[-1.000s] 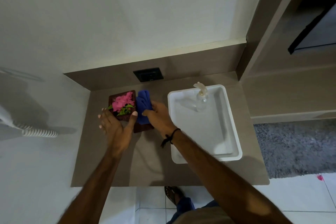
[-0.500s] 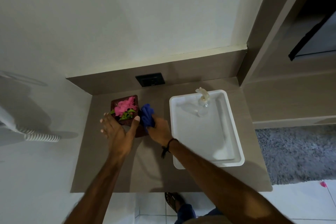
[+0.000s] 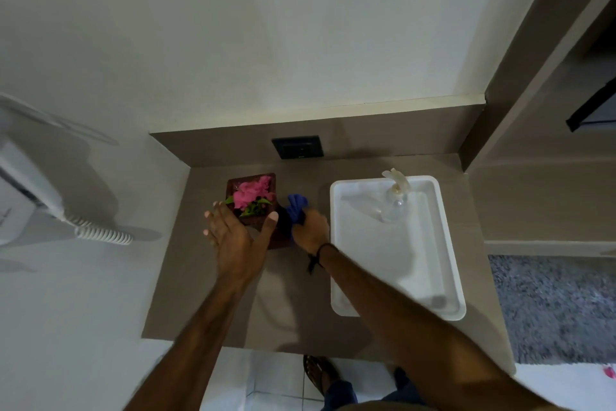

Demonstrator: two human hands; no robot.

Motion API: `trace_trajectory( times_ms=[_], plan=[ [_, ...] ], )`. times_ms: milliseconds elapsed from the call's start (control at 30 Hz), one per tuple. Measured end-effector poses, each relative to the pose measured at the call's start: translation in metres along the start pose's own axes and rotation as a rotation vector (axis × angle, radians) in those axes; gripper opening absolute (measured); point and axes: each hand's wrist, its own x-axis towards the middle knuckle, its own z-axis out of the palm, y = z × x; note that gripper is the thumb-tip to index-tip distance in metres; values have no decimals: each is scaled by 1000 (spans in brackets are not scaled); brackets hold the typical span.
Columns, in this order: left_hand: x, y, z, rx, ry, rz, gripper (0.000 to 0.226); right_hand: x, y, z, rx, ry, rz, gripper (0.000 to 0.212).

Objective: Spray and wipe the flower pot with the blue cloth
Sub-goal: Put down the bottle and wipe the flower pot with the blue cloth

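Observation:
A dark brown square flower pot [image 3: 233, 184] with pink flowers and green leaves stands on the brown counter, near the back wall. My left hand [image 3: 237, 237] cups the pot's near side, fingers on its left and thumb on its right corner. My right hand [image 3: 310, 230] is shut on the bunched blue cloth [image 3: 296, 207], pressed against the pot's right side low down. A clear spray bottle [image 3: 395, 199] stands in the far end of the white tray [image 3: 446, 277].
The white tray lies right of the pot on the counter [image 3: 206, 294]. A black wall socket [image 3: 297, 147] sits behind. A white device with a coiled cord [image 3: 100, 234] hangs on the left wall. Cabinet panels rise at the right.
My right hand has drawn the blue cloth down the pot's right side, toward me, and the cloth has bunched up smaller. My left hand has stayed on the pot.

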Motion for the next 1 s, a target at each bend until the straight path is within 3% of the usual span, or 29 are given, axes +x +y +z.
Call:
trace_trajectory(
  times_ms=[233, 367, 533, 767, 1000],
  plan=[
    [-1, -3, -3, -5, -8, -31, 117, -2, 1, 1, -73, -45, 3, 32],
    [-4, -1, -3, -15, 2, -48, 116, -11, -13, -3, 68, -87, 44, 27],
    [5, 0, -4, -63, 41, -49, 116, -17, -44, -23, 309, 29, -121, 23],
    [3, 1, 0, -56, 35, -70, 121, -13, -9, -4, -121, -42, -12, 29],
    [1, 1, -1, -53, 12, -76, 123, -3, -21, -10, 15, -74, 37, 25]
  ],
)
